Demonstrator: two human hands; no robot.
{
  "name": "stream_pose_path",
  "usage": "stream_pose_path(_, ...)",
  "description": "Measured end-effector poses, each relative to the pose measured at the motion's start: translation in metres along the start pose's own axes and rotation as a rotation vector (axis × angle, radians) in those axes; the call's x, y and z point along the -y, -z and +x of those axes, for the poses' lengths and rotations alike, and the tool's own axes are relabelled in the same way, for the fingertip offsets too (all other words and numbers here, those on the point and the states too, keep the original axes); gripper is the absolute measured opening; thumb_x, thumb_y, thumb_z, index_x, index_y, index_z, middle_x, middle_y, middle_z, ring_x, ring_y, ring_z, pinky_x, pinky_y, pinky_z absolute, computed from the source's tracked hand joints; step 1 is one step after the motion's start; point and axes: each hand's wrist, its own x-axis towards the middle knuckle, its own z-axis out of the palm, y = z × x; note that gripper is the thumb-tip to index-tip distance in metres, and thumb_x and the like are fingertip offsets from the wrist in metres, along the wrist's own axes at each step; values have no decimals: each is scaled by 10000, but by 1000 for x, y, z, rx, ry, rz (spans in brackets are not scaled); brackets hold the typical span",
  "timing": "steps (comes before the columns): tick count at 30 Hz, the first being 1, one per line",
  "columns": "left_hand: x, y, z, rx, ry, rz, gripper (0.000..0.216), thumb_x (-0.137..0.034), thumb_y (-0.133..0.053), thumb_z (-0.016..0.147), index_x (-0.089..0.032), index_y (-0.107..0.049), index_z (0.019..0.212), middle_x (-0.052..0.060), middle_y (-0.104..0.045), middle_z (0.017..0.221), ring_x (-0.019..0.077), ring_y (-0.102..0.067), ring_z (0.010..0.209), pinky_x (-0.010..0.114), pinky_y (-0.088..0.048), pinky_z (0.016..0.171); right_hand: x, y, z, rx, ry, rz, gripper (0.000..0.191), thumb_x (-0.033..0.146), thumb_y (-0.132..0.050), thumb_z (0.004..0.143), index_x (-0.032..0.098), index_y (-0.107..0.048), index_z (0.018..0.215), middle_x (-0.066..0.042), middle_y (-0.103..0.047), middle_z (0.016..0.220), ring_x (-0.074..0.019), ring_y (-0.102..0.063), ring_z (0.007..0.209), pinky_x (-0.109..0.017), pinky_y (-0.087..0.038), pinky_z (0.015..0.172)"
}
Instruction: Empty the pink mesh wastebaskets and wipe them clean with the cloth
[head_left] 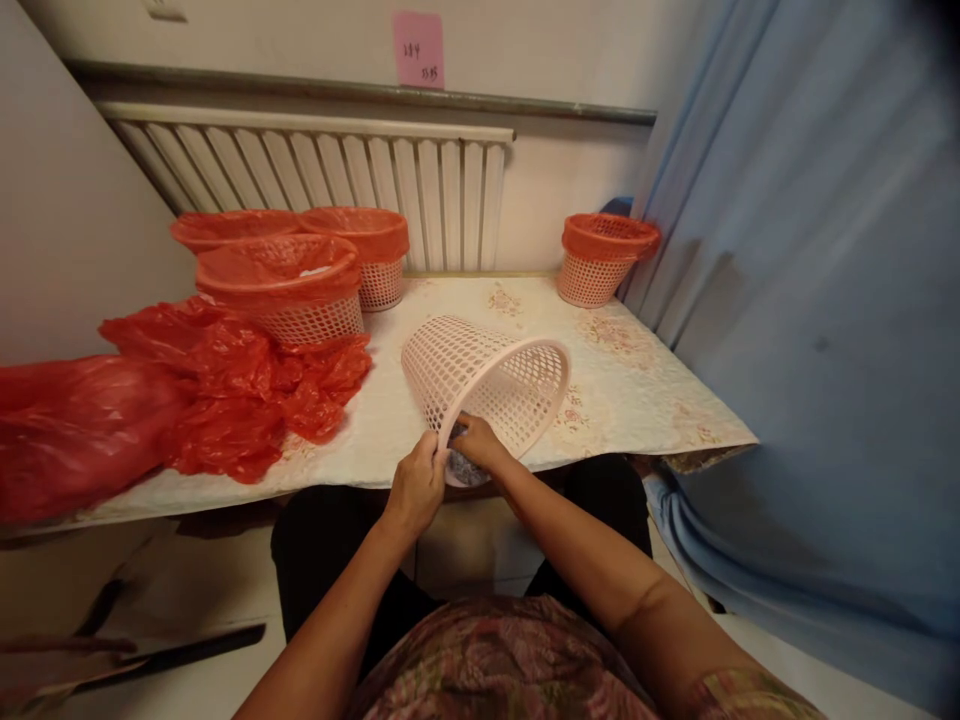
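Note:
A pale pink perforated plastic wastebasket (457, 352) lies tilted on its side at the table's front edge, its mouth turned toward me. My left hand (417, 484) grips the rim at the lower left, fingers closed around it. Just inside the mouth, my right hand (480, 442) is closed on a crumpled greyish cloth (466, 470), which touches the basket's inner wall near the rim. Part of the cloth and some of my right fingers are hidden by the rim and hand.
Red plastic bags (247, 390) lie heaped at the table's left. Behind them stand several baskets lined with red bags, one in front (307, 318). Another lined basket (596, 275) stands back right beside a blue curtain (787, 300). A radiator (360, 180) runs along the wall behind the patterned tablecloth (645, 400).

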Motion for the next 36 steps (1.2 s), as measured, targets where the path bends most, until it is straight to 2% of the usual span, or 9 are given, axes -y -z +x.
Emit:
stream_pose_path(4,0,0,-1,-14,-12,-26,157,-324,-351,922,-233,-371,795,-26,-442,694,164,-471,627,279,-349,622,35,8,8,-92,-83,623,448,250,-562,698,162,-632,1132,-14,-709,866,-164,-635,698,-287,-523,677)
stream_pose_path(6,-1,0,0,-23,-18,-33,160,-321,-348,923,-233,-373,792,-24,-446,697,163,-470,628,279,-349,622,42,9,7,-185,-43,679,444,271,-568,704,171,-619,1133,-15,-703,898,-167,-637,742,-291,-524,706)
stream_pose_path(9,0,-1,2,-20,-17,-41,151,-314,-356,918,-234,-377,792,-26,-452,690,161,-469,615,276,-349,610,32,0,-4,-247,70,414,392,211,-547,707,188,-648,1085,-16,-691,991,-179,-618,889,-305,-504,825)
stream_pose_path(14,5,-1,0,-5,-18,-38,134,-296,-367,913,-231,-384,797,-23,-461,695,160,-474,628,276,-354,611,-14,-2,-22,-12,247,-405,403,112,-494,777,199,-657,1135,-82,-635,1101,-221,-546,1033,-345,-436,929)
stream_pose_path(17,6,1,-3,-3,-12,-46,149,-306,-361,922,-230,-386,796,-21,-465,699,161,-471,638,281,-362,617,-33,20,-21,118,213,-793,330,181,-448,887,233,-660,1135,-120,-601,1132,-244,-499,1081,-367,-425,914)
stream_pose_path(21,4,2,-3,3,-3,-62,153,-317,-352,931,-227,-409,821,-11,-491,729,169,-492,677,292,-380,651,-38,40,-15,99,63,-880,360,158,-421,893,230,-648,1162,-139,-597,1152,-242,-509,1083,-356,-428,895)
stream_pose_path(27,8,0,-3,-10,-7,-56,136,-312,-368,916,-228,-414,819,-16,-494,721,168,-498,669,286,-380,647,-11,3,-13,15,-31,-504,485,86,-510,734,229,-648,1177,-45,-685,1113,-189,-605,1013,-291,-449,922)
stream_pose_path(33,8,2,-5,-29,-8,-45,147,-301,-368,906,-231,-385,778,-28,-467,689,159,-473,626,277,-366,613,39,4,5,-102,-75,535,385,236,-589,654,176,-665,1026,-1,-704,838,-170,-625,737,-298,-513,726)
stream_pose_path(36,6,2,-4,-33,-22,-43,152,-299,-356,914,-229,-390,783,-23,-473,700,160,-478,639,277,-373,620,50,11,8,-200,-36,758,432,266,-579,660,170,-629,1078,2,-688,826,-159,-617,713,-294,-510,716)
